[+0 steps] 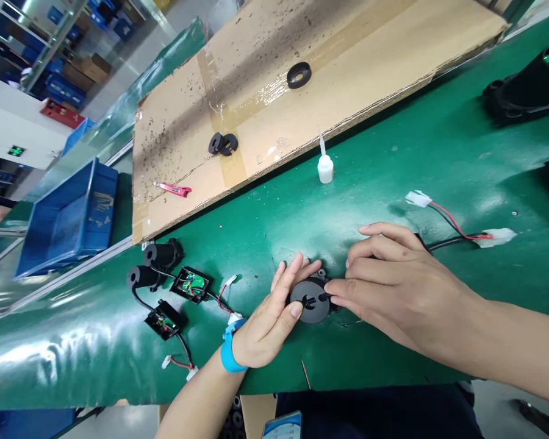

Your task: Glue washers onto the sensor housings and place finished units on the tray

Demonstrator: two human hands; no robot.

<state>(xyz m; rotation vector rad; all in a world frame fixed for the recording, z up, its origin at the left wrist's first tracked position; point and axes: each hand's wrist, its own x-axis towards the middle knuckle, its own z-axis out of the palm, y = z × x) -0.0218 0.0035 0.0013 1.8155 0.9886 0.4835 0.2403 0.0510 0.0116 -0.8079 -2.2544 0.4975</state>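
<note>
Green bench (375,189) bears a black disc (317,313) near its front edge; left hand (274,317) clamps the rim, right hand (393,283) pinches a dark piece (324,297) against its face; keeping everything level should help.

Open tabletop (256,219) lay between the left hand (272,323) and the cardboard (370,91); a white bottle (326,171) stood beside the cardboard; circuit boxes (192,285) obstructed leftward passage, a black cable (448,242) rightward.

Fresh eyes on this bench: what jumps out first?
The big brown flat cardboard sheet slanting across the far side of the green tabletop. Then the bright blue wristband behind the left grip, and, between that and the right grip, the round black slotted disc.
</note>
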